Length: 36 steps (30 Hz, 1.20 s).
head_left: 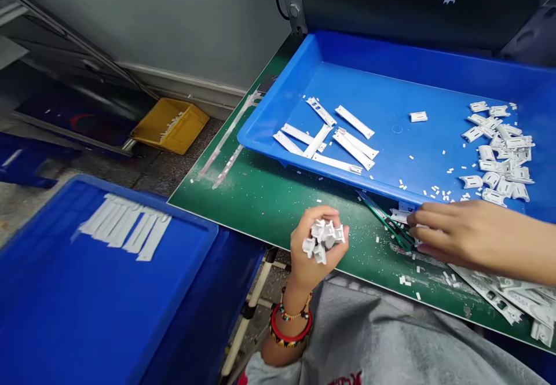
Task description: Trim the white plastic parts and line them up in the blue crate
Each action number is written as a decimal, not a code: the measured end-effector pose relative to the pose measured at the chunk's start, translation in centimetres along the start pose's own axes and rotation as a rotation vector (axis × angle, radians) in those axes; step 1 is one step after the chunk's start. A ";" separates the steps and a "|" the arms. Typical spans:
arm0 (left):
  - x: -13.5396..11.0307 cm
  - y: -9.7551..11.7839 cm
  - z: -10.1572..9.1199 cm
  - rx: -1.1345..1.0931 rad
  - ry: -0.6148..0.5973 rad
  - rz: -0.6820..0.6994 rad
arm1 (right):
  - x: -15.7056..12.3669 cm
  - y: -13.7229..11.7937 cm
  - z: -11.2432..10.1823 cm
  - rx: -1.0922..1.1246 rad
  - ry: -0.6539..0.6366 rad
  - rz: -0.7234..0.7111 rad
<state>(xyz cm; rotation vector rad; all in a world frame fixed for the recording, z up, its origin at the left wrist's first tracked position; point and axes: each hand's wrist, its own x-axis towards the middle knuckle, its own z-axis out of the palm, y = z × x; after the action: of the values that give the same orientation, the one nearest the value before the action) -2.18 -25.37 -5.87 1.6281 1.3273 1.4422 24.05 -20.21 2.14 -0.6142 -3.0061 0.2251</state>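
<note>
White plastic pieces (pixel 325 237): a tight cluster of small, glossy white moulded clips is sitting in the left hand, bunched at odd angles and poking out above the fingers. It is hovering over the near edge of the green mat (pixel 269 200), in front of the blue tray (pixel 347 49).
Left hand (pixel 315 246): it is curling closed around the cluster, palm turned up and fingers wrapping the pieces from below and both sides. Beaded and red bracelets (pixel 291 324) are circling the wrist.
Green cutters (pixel 388 221): a slim, green-handled tool is lying on the mat, just beside the tray's front wall, with its tip pointing up and to the left.
Right hand (pixel 460 231): it is reaching in from the right, palm down and fingers loosely extended. The fingertips are touching the handle end of the cutters. I cannot tell whether it is actually gripping them.
Tray contents: long white strips (pixel 343 142) are lying scattered left of centre, and a heap of small clips (pixel 499 153) is piling up at the right end.
Mat, lower right: white sprue frames (pixel 504 295) are lying beneath the right forearm, among small white offcuts.
Lower left: a blue crate (pixel 87 315) is holding a row of white strips.
</note>
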 end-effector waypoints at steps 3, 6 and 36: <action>-0.2 -0.2 0.5 0.049 0.052 0.030 | 4.3 3.5 -1.4 0.109 -0.083 0.094; -0.4 -0.4 0.9 0.074 0.096 0.045 | 9.1 7.7 -0.3 -0.062 -0.062 0.357; 0.0 0.7 3.9 -0.424 0.237 0.048 | 5.8 0.5 -3.4 0.238 0.215 0.271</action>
<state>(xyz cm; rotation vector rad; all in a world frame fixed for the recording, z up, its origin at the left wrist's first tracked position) 1.72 -24.89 -6.16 1.2483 1.0136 1.8437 19.25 -17.08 5.65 -0.9501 -2.6324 0.4880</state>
